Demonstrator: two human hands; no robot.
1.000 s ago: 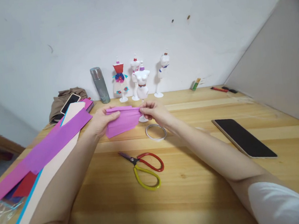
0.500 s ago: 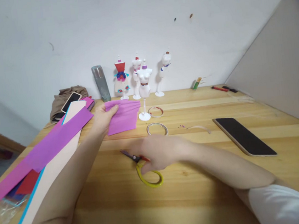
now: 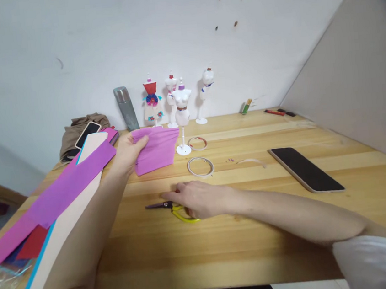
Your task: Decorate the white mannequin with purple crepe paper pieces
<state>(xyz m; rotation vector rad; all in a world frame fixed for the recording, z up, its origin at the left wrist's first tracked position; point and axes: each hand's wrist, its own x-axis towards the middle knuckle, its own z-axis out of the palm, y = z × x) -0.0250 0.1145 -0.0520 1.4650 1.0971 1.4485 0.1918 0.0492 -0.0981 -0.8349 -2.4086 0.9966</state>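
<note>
Left hand (image 3: 128, 152): thumb pinching purple sheet (image 3: 157, 153), which extends rightward from the grip. Scissors (image 3: 166, 205): nearer the body than the sheet, apart from it; long axis roughly crosswise, blades pointing left, handles right. Right hand (image 3: 200, 199): the nearer one, covering the handles; whether fingers close round them, cannot tell.
</note>
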